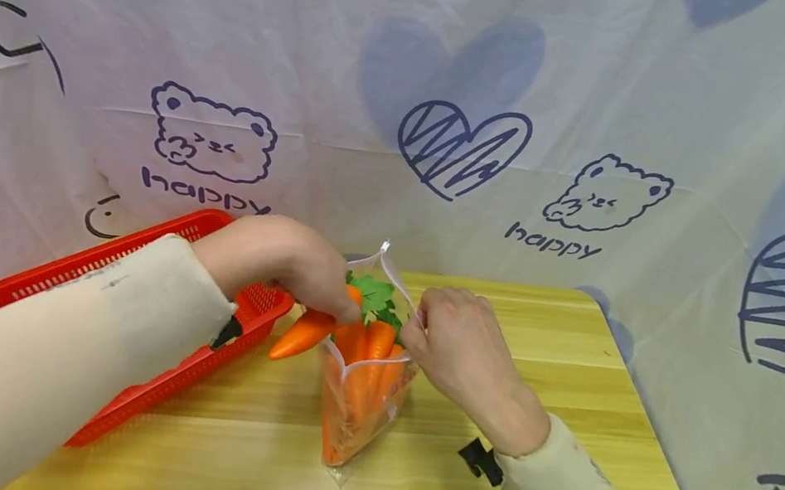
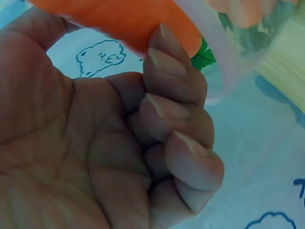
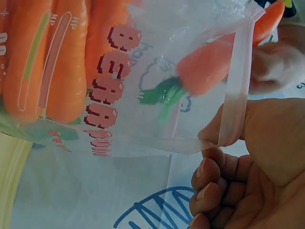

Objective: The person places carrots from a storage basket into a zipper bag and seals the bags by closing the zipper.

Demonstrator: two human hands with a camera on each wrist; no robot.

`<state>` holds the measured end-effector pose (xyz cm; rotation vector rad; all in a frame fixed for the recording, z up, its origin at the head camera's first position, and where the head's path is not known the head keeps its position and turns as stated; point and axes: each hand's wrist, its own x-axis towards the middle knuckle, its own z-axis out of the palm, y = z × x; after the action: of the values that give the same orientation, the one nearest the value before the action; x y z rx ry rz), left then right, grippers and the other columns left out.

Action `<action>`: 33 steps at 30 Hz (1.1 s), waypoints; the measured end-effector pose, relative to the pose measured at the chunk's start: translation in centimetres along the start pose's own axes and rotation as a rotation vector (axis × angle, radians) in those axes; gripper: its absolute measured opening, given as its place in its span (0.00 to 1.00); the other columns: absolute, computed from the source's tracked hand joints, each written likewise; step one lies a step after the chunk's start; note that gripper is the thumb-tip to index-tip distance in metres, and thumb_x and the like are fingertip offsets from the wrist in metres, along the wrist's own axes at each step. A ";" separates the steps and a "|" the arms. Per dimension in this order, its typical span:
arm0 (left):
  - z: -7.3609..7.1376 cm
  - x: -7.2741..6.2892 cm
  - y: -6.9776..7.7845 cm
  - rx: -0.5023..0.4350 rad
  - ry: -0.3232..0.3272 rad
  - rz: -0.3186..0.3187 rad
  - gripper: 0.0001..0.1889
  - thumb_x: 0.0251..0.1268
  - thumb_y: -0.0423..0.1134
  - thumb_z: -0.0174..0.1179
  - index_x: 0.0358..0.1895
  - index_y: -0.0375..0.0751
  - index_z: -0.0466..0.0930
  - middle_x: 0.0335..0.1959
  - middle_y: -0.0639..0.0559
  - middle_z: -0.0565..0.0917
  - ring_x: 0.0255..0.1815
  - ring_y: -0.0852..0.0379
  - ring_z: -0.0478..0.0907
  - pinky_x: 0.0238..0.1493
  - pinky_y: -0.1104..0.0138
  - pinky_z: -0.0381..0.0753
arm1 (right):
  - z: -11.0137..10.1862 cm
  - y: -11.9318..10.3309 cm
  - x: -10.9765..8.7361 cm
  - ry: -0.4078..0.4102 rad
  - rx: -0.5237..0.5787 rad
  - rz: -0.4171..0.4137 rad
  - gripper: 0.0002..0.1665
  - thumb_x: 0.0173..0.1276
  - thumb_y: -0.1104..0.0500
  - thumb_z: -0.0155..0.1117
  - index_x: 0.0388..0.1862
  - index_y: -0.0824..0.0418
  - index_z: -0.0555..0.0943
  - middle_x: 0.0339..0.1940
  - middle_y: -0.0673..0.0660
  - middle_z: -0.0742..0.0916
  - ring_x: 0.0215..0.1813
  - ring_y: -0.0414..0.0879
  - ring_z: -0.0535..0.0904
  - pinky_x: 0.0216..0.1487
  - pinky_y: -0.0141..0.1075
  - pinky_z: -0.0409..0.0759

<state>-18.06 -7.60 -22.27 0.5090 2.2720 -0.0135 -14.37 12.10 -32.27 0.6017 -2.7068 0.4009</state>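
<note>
A clear zip bag stands on the table with its mouth spread wide, and several orange carrots with green leaves are inside it. My left hand grips another carrot at the bag's mouth. Its leafy end is inside the opening in the right wrist view, while its tapered tip sticks out to the left. My right hand pinches the right rim of the bag between thumb and fingertips. Pink lettering is printed on the bag's side.
A long red plastic basket lies slantwise on the left, partly under the left forearm. The wood-grain table ends at a white cloth with blue hearts and bear drawings behind and to the right.
</note>
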 end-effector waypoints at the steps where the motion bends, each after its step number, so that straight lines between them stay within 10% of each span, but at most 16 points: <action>1: -0.1 0.5 0.3 -0.015 -0.029 0.004 0.26 0.68 0.57 0.47 0.19 0.45 0.82 0.19 0.57 0.72 0.20 0.61 0.61 0.24 0.68 0.56 | 0.0 0.0 0.0 0.002 -0.004 -0.003 0.11 0.55 0.60 0.57 0.16 0.52 0.70 0.17 0.47 0.73 0.24 0.45 0.69 0.34 0.37 0.69; 6: -0.2 3.0 1.5 -0.052 -0.092 -0.032 0.27 0.68 0.56 0.46 0.13 0.46 0.80 0.12 0.59 0.68 0.15 0.61 0.55 0.22 0.67 0.51 | 0.0 -0.2 0.2 0.013 -0.009 -0.022 0.10 0.54 0.60 0.57 0.16 0.52 0.71 0.16 0.47 0.73 0.24 0.44 0.69 0.33 0.38 0.70; 12: 1.0 5.6 2.3 -0.013 0.033 -0.090 0.25 0.66 0.53 0.51 0.09 0.50 0.65 0.10 0.59 0.60 0.12 0.61 0.54 0.19 0.68 0.56 | 0.0 -0.3 0.2 0.019 -0.005 -0.028 0.10 0.53 0.60 0.57 0.16 0.52 0.71 0.16 0.47 0.73 0.24 0.44 0.70 0.34 0.39 0.72; 18: 2.2 7.2 2.7 0.058 0.193 0.009 0.22 0.68 0.47 0.54 0.14 0.48 0.68 0.15 0.57 0.65 0.16 0.60 0.62 0.20 0.70 0.64 | -0.1 -0.1 0.1 0.014 0.001 -0.024 0.10 0.52 0.61 0.58 0.16 0.52 0.70 0.16 0.47 0.72 0.24 0.44 0.68 0.33 0.37 0.70; 26: 2.1 5.0 1.3 0.065 0.500 -0.054 0.05 0.58 0.43 0.60 0.29 0.48 0.78 0.26 0.53 0.76 0.30 0.53 0.74 0.29 0.63 0.73 | -0.3 0.8 0.1 0.000 0.007 0.017 0.11 0.57 0.59 0.59 0.17 0.53 0.71 0.18 0.48 0.74 0.26 0.46 0.70 0.39 0.40 0.73; 33: 2.9 2.5 -2.0 -0.035 0.705 -0.161 0.12 0.60 0.49 0.60 0.31 0.45 0.75 0.26 0.50 0.77 0.27 0.49 0.75 0.24 0.60 0.71 | -0.5 1.9 0.1 -0.012 0.021 0.036 0.10 0.58 0.61 0.57 0.18 0.54 0.72 0.18 0.49 0.75 0.26 0.46 0.70 0.36 0.38 0.71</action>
<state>-18.23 -9.05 -26.31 0.3397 2.9907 0.1459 -15.22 13.87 -32.18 0.5634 -2.7318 0.4372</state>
